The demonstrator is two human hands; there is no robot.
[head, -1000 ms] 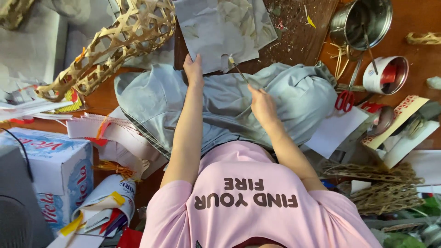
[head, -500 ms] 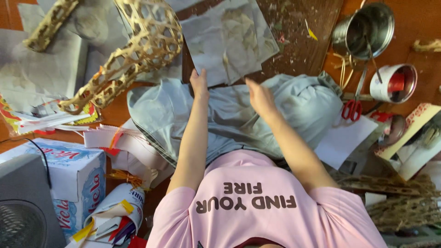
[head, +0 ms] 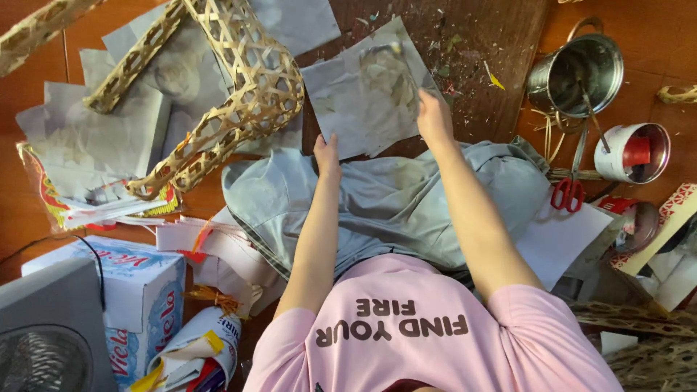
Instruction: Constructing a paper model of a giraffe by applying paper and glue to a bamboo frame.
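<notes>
The grey paper sheet [head: 367, 91] lies flat on the dark wooden floor, just beyond the person's knees. The left hand [head: 327, 154] rests with its fingers held together on the near edge of the sheet, pressing it down rather than pinching it. The right hand [head: 433, 118] sits at the sheet's right edge, fingers curled over it; whether it pinches the paper or holds a thin tool there, I cannot tell. A blurred streak near the sheet's far edge is too smeared to name.

Just left of the sheet, touching its corner, stands an open-weave bamboo frame [head: 239, 87], tilted over more grey paper sheets [head: 94, 138]. Right of the sheet, well apart, is a steel pot [head: 577, 72] with a stick leaning in it. Beside the pot lies a white tin [head: 632, 154] with something red inside, and red-handled scissors [head: 568, 190] lie between the tin and the person's grey trousers [head: 392, 207]. Further from the sheet, near the person's left side, is a white and blue carton [head: 123, 305].
</notes>
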